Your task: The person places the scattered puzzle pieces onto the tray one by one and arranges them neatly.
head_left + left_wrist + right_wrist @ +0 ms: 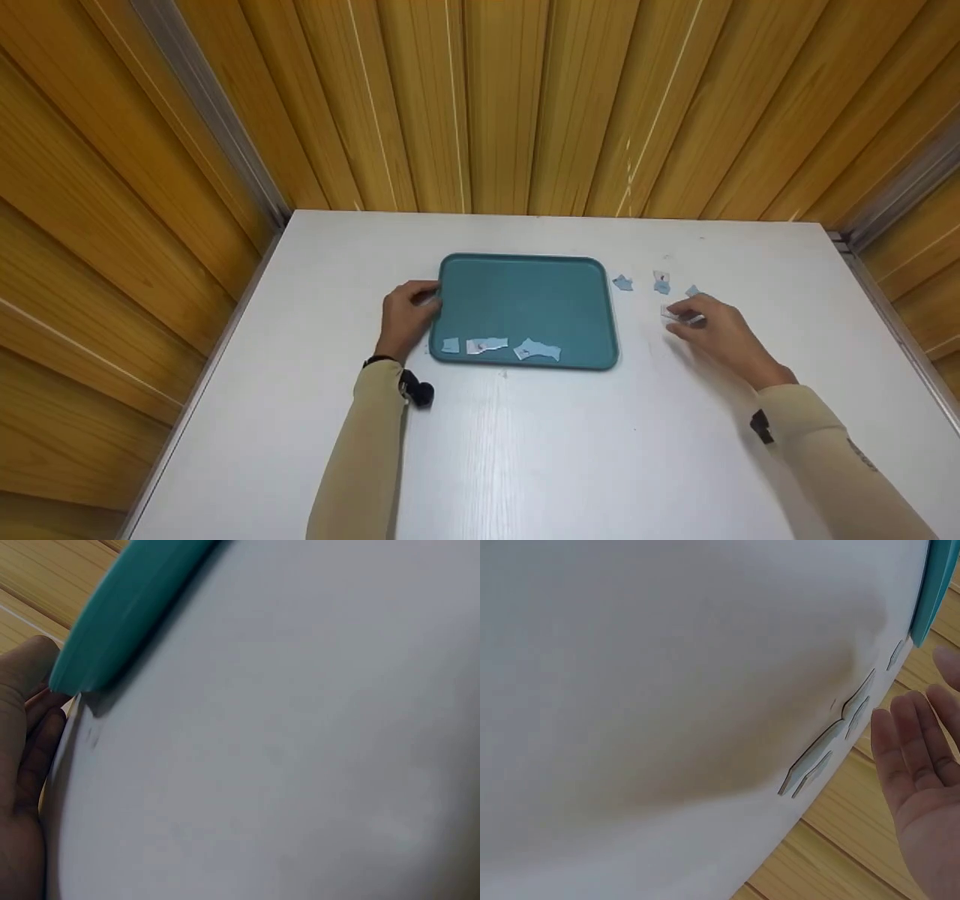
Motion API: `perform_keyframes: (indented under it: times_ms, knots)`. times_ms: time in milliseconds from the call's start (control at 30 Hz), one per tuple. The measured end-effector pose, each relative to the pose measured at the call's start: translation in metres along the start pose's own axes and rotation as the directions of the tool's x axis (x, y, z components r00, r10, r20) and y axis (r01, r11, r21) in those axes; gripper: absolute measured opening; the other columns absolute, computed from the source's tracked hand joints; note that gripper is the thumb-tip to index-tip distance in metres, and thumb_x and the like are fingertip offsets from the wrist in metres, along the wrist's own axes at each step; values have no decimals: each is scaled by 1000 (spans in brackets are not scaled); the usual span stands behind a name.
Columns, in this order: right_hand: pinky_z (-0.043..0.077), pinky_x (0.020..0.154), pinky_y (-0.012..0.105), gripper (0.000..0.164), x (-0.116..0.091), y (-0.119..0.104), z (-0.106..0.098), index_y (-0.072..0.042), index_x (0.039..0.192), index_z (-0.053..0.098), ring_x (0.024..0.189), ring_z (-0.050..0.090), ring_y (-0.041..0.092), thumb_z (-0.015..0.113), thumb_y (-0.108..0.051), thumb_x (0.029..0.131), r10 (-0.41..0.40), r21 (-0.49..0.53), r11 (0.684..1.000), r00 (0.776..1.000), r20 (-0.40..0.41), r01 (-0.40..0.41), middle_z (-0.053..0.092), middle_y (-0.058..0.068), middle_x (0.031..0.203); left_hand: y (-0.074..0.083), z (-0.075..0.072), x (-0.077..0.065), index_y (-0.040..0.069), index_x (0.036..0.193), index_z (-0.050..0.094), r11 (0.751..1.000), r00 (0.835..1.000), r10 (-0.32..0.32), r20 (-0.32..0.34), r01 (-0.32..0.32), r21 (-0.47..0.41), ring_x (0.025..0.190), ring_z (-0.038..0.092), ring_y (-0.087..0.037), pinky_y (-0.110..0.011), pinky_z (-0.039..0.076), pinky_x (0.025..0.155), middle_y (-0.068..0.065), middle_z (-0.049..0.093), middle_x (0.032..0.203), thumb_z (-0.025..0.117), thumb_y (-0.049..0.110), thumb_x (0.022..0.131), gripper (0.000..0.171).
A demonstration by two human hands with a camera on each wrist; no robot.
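Observation:
A teal tray (525, 307) lies on the white table, and my left hand (407, 315) holds its left rim between thumb and fingers. In the left wrist view, the left hand (26, 727) meets the corner of the tray (120, 622). Along the tray's near edge lie a small blue card piece (450, 345), a white-and-blue piece (487, 344) and a jagged blue piece (538, 349). My right hand (716, 334) hovers over a whitish piece (666, 311), thumb and fingers apart. In the right wrist view, the right hand's fingers (911, 735) are extended above the table.
Right of the tray lie a star-shaped blue piece (623, 283), a white-and-blue piece (661, 283) and a small blue piece (692, 290). Wood-patterned walls (502, 112) stand behind and beside the white table (525, 450).

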State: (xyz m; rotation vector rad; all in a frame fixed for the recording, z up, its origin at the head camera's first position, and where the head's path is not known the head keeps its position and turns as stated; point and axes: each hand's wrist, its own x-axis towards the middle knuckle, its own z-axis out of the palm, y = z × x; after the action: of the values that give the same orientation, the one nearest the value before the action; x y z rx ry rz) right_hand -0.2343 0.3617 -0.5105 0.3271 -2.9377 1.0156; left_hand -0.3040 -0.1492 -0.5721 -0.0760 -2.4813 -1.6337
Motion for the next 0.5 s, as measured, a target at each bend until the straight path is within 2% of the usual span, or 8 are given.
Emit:
perform_keyframes:
  times_ms: [133, 267, 367, 500]
  knots:
    - [51, 85, 13, 29, -4, 7, -4, 5, 122, 71, 107, 67, 38, 78, -4, 95, -1, -11, 1000, 1000, -20, 1, 67, 21, 116, 0, 0, 0, 8, 123, 79, 1000, 1000, -12, 1, 12, 5, 116, 66, -19, -35, 51, 103, -2, 75, 120, 76, 4, 93, 30]
    - [46, 82, 8, 29, -6, 12, -9, 5, 122, 71, 108, 66, 40, 78, -3, 95, 10, -21, 1000, 1000, -29, -10, 66, 22, 117, -1, 1, 1, 9, 123, 79, 1000, 1000, -15, -2, 15, 2, 115, 66, -18, -34, 52, 102, -2, 75, 119, 76, 3, 93, 30]
    - [52, 85, 18, 29, -8, 16, -11, 5, 123, 71, 108, 66, 41, 77, -5, 96, 29, -39, 999, 999, -28, -30, 66, 22, 118, -1, 0, 1, 9, 122, 79, 1000, 1000, -14, -2, 14, -3, 114, 66, -18, -35, 52, 101, -2, 75, 118, 76, 3, 93, 30]
    - [56, 92, 45, 31, -10, 21, -12, 5, 124, 70, 110, 65, 42, 77, -5, 96, 62, -56, 996, 998, -25, -64, 65, 24, 122, 0, 0, 0, 8, 123, 79, 1000, 1000, -13, 2, 13, 0, 114, 65, -19, -35, 52, 101, -2, 74, 119, 76, 3, 94, 30]
